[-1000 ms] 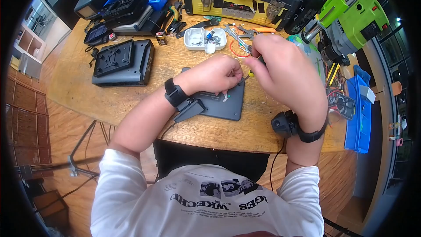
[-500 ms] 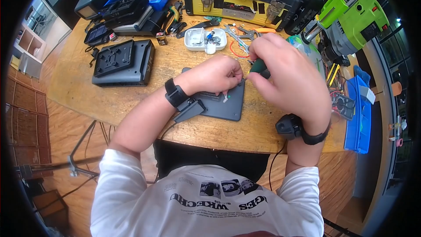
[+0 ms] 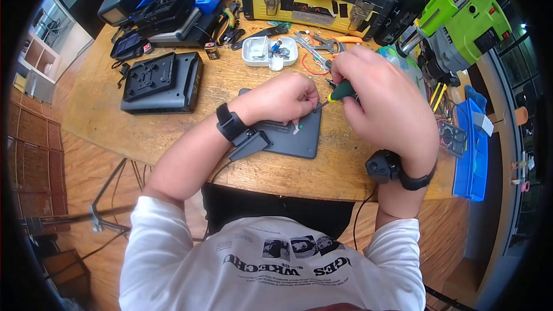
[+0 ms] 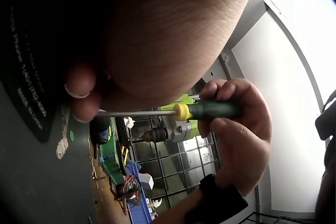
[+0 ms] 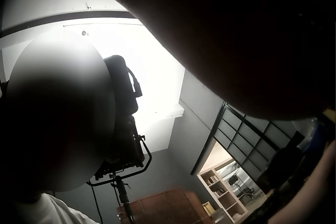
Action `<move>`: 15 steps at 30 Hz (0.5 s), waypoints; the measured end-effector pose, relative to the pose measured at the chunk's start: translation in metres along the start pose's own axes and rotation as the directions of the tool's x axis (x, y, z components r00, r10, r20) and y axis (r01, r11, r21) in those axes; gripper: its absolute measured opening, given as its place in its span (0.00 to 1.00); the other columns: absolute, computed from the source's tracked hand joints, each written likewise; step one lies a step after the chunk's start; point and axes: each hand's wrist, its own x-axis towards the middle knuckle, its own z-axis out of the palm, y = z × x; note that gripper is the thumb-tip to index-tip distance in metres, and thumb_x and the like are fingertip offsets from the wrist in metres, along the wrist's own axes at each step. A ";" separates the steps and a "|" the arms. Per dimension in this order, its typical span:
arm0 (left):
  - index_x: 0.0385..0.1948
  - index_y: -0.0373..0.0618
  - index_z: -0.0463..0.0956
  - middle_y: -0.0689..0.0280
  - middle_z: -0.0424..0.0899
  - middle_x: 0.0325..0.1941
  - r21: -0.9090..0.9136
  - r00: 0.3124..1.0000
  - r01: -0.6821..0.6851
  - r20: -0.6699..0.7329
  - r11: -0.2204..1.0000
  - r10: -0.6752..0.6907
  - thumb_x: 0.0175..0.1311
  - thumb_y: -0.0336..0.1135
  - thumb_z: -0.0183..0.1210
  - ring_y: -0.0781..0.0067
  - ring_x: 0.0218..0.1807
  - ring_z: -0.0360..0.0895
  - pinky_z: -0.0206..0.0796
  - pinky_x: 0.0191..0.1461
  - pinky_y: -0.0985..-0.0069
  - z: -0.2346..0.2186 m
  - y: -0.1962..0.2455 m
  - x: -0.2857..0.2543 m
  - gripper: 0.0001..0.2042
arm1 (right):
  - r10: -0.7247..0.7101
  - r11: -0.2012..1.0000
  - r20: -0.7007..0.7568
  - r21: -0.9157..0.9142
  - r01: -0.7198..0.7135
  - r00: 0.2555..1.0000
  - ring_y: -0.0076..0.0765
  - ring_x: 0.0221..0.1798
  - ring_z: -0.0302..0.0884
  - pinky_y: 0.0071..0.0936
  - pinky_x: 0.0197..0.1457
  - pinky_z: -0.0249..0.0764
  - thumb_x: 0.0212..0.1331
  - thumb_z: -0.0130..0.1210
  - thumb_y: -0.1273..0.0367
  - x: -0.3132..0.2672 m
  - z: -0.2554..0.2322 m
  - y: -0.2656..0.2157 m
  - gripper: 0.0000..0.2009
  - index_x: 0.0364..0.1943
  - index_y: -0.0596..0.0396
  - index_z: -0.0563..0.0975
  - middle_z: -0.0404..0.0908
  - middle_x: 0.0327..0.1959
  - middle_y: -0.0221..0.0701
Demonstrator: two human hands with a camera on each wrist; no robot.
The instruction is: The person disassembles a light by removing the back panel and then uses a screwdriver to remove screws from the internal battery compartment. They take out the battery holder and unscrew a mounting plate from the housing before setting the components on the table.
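A flat dark grey panel with printed lettering lies on the wooden table under my left hand. Curled fingers of that hand bunch at the panel's far right corner, around the tip end of a screwdriver, which they hide. The screwdriver has a green handle, a yellow collar and a thin metal shaft. My right hand grips the handle between thumb and fingers, right of the panel; the left wrist view shows this grip from the side. In the right wrist view a dark, blurred hand covers the upper right.
Behind the hands stand a white tray of small parts and a yellow-black toolbox. Pliers and a red wire lie nearby. A black device sits at left, a green drill press and blue bin at right.
My right hand has shifted slightly right and turned on the screwdriver; its green handle, earlier hidden by the hand, now shows. The left hand and the panel stay in place.
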 end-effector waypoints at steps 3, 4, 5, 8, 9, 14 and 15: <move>0.35 0.36 0.83 0.63 0.84 0.21 0.002 1.000 -0.005 0.005 1.000 0.005 0.66 0.26 0.57 0.77 0.19 0.82 0.75 0.24 0.76 0.000 0.000 0.000 0.06 | 0.105 0.994 -0.106 -0.028 -0.108 0.989 0.60 0.37 0.80 0.49 0.41 0.77 0.55 0.62 0.73 -0.002 0.007 -0.006 0.08 0.34 0.60 0.75 0.78 0.32 0.45; 0.35 0.36 0.83 0.63 0.84 0.21 0.000 1.000 0.001 0.004 1.000 -0.001 0.66 0.26 0.57 0.77 0.19 0.82 0.75 0.23 0.76 0.000 0.001 -0.001 0.06 | 0.107 0.993 -0.106 -0.028 -0.110 0.989 0.60 0.37 0.80 0.49 0.41 0.77 0.55 0.62 0.73 -0.002 0.007 -0.004 0.08 0.34 0.60 0.75 0.78 0.32 0.45; 0.35 0.36 0.83 0.63 0.84 0.21 0.001 1.000 0.001 0.005 1.000 -0.001 0.66 0.26 0.57 0.77 0.19 0.82 0.75 0.23 0.76 0.000 0.001 0.000 0.06 | 0.068 0.997 -0.069 -0.034 -0.070 0.995 0.60 0.37 0.80 0.49 0.41 0.77 0.54 0.62 0.73 -0.001 0.005 -0.002 0.08 0.34 0.60 0.75 0.78 0.32 0.45; 0.35 0.36 0.83 0.63 0.84 0.21 -0.015 1.000 0.008 -0.010 1.000 -0.008 0.66 0.26 0.57 0.77 0.19 0.82 0.75 0.23 0.76 0.000 0.000 -0.001 0.06 | 0.007 1.000 -0.073 -0.001 -0.007 0.997 0.60 0.38 0.80 0.49 0.40 0.77 0.54 0.62 0.73 0.000 0.004 -0.003 0.08 0.35 0.60 0.74 0.78 0.32 0.46; 0.35 0.36 0.83 0.63 0.84 0.21 -0.008 1.000 -0.004 -0.008 1.000 0.004 0.66 0.26 0.57 0.77 0.19 0.83 0.75 0.23 0.76 0.000 -0.001 -0.001 0.06 | -0.010 0.999 -0.115 0.034 0.014 0.993 0.60 0.38 0.80 0.49 0.40 0.76 0.54 0.62 0.74 0.000 0.004 -0.004 0.08 0.35 0.60 0.74 0.78 0.32 0.46; 0.35 0.36 0.83 0.63 0.85 0.21 -0.004 1.000 -0.001 -0.009 1.000 0.001 0.65 0.25 0.57 0.77 0.19 0.82 0.74 0.23 0.76 0.000 0.000 0.000 0.05 | 0.091 0.996 -0.009 -0.021 -0.091 0.996 0.60 0.41 0.79 0.48 0.42 0.76 0.54 0.64 0.73 -0.001 0.004 0.000 0.10 0.36 0.60 0.74 0.79 0.35 0.47; 0.37 0.37 0.83 0.64 0.85 0.24 0.013 1.000 0.003 0.013 1.000 -0.003 0.63 0.25 0.59 0.78 0.21 0.82 0.74 0.25 0.77 -0.001 -0.001 0.000 0.06 | 0.000 1.000 -0.026 -0.027 -0.001 1.000 0.61 0.38 0.81 0.50 0.41 0.76 0.54 0.62 0.74 0.000 0.003 0.000 0.08 0.34 0.61 0.74 0.79 0.34 0.49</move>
